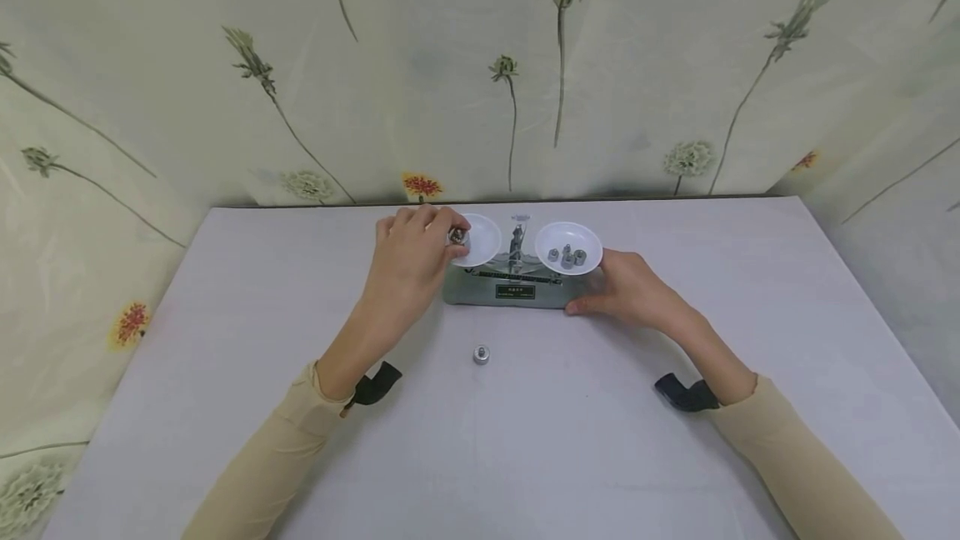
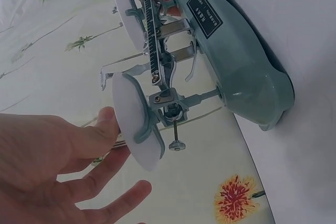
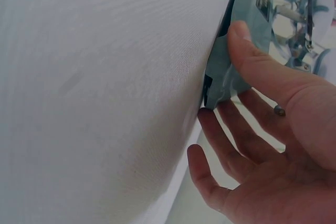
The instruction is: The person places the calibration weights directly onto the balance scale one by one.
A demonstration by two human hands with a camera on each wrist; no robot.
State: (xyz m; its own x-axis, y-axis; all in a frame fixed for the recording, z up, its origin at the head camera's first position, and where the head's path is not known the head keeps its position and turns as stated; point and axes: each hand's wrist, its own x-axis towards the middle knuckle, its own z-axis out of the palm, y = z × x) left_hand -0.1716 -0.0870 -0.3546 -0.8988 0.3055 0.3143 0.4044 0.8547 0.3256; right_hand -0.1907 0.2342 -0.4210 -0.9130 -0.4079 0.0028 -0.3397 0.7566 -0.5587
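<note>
A green balance scale [image 1: 465, 292] with two white pans stands at the back of the table. My left hand [image 1: 405, 265] pinches a metal weight [image 1: 458, 236] between thumb and fingers at the left pan [image 1: 483, 242]. In the left wrist view the thumb is right at the rim of that pan [image 2: 134, 124], which largely hides the weight. My right hand [image 1: 637, 290] grips the right end of the base, its thumb along the front and its fingers around the end [image 3: 223, 72]. Several small metal weights [image 1: 567, 257] sit in the right pan [image 1: 564, 233].
One more metal weight [image 1: 481, 354] stands upright on the white tabletop [image 1: 540, 440], in front of the scale. Behind the table's far edge hangs a flower-patterned cloth [image 1: 442, 107]. An adjusting screw [image 2: 177, 145] hangs from the beam's left end.
</note>
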